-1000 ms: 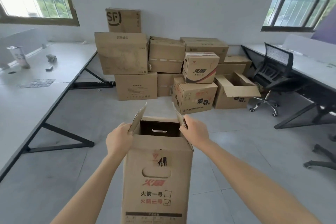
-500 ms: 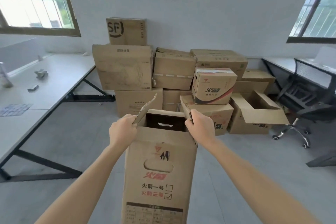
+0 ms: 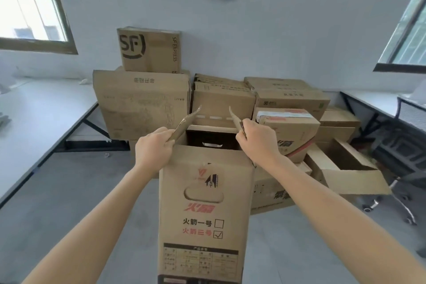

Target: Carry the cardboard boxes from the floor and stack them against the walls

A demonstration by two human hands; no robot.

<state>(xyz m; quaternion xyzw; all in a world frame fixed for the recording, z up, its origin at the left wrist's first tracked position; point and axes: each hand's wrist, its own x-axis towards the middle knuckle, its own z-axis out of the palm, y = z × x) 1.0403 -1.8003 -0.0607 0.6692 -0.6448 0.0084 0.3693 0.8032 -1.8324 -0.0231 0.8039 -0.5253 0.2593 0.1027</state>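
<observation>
Your left hand (image 3: 152, 147) and right hand (image 3: 258, 143) each pinch one raised top flap of the tall open-topped carton (image 3: 202, 214), thumbs and fingers closed on the cardboard. The stacked pile (image 3: 143, 104) under the SF Express box (image 3: 149, 49) sits against the wall. Your carton hangs upright below that box and nearer to you, off the pile. Since it hangs from two flaps alone, it is probably light, perhaps empty; only a dark interior shows. Its walls look stiff. The left flap (image 3: 184, 123) and right flap (image 3: 236, 120) are thin single sheets that could crease or tear at the fold if the load swings. A sturdier hold would be the hand-hole cutout (image 3: 204, 193) on the near face with its twin on the far wall, or palms on the side walls for the final placing.
</observation>
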